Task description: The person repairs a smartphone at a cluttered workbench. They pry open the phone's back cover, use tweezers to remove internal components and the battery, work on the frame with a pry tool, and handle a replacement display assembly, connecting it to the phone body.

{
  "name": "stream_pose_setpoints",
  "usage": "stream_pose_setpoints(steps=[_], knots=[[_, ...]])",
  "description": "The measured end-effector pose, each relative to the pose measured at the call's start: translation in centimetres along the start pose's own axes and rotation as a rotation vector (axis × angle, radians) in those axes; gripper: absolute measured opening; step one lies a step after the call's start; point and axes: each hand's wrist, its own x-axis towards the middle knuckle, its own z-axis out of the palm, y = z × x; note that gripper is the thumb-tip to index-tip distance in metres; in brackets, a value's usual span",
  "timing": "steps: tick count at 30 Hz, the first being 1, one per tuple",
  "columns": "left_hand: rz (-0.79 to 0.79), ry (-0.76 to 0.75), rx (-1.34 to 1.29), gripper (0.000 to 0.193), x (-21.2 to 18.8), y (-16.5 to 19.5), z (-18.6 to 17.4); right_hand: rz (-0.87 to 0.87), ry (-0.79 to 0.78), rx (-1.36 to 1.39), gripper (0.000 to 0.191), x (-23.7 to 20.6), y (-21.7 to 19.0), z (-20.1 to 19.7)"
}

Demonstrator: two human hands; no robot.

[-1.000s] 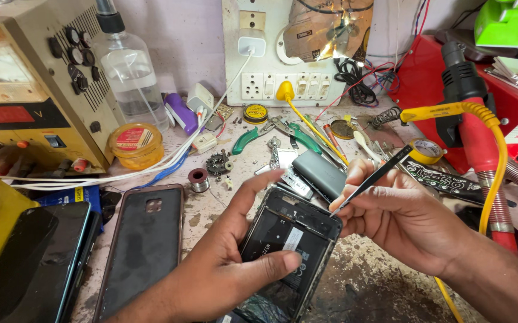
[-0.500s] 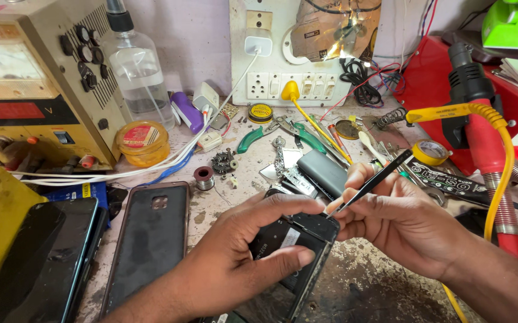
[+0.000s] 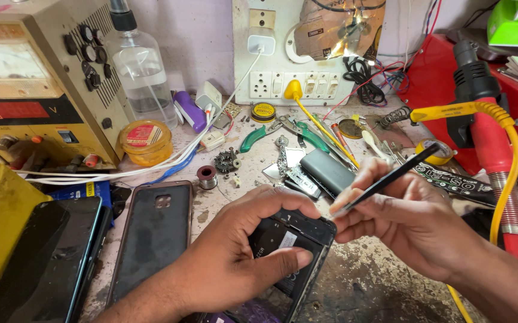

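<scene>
My left hand (image 3: 235, 263) grips an opened black phone (image 3: 298, 233) lying on the worn bench, fingers curled over its top edge and thumb across its exposed inside. My right hand (image 3: 408, 221) holds black tweezers (image 3: 390, 179), their tip at the phone's upper right corner. A grey battery (image 3: 327, 170) and small metal plates (image 3: 292, 173) lie just beyond the phone.
A dark phone case (image 3: 154, 239) and a cracked phone (image 3: 43, 263) lie at left. A power supply unit (image 3: 31, 84), clear bottle (image 3: 142, 72), yellow tin (image 3: 145, 140), green pliers (image 3: 259, 134), socket board (image 3: 295, 54) and red hot-air gun (image 3: 486, 119) crowd the back and right.
My left hand has closed more firmly over the phone's top edge. The tweezers tip has come down to the phone's upper right corner.
</scene>
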Motion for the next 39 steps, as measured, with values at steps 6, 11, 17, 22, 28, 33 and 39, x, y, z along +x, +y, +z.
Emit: stream_pose_setpoints(steps=[6,11,17,22,28,33,39], knots=[[-0.051,0.025,0.018,0.041,0.1,-0.3,0.0,-0.025,0.240,-0.402,0.021,-0.7,0.1,0.1],[-0.004,0.012,-0.034,0.040,-0.1,-0.3,0.1,0.048,0.112,-0.065,0.020,-0.3,0.4,-0.4],[-0.048,0.004,-0.075,0.041,0.0,-0.6,0.0,0.124,0.181,-0.008,0.018,0.4,1.0,0.3],[-0.082,-0.002,-0.118,0.039,0.0,-0.8,0.1,0.030,0.158,-0.024,0.019,0.3,0.3,0.0],[-0.099,0.020,-0.033,0.038,-0.1,-0.8,-0.2,-0.156,0.021,-0.322,0.018,-0.9,-0.3,-0.9],[-0.115,0.031,0.006,0.040,-0.2,-1.0,-0.2,-0.039,0.083,-0.879,0.034,-1.7,0.0,1.7],[0.009,0.079,0.131,0.040,-0.1,-0.9,-0.1,0.202,0.310,-1.456,0.051,-0.6,1.4,4.9]])
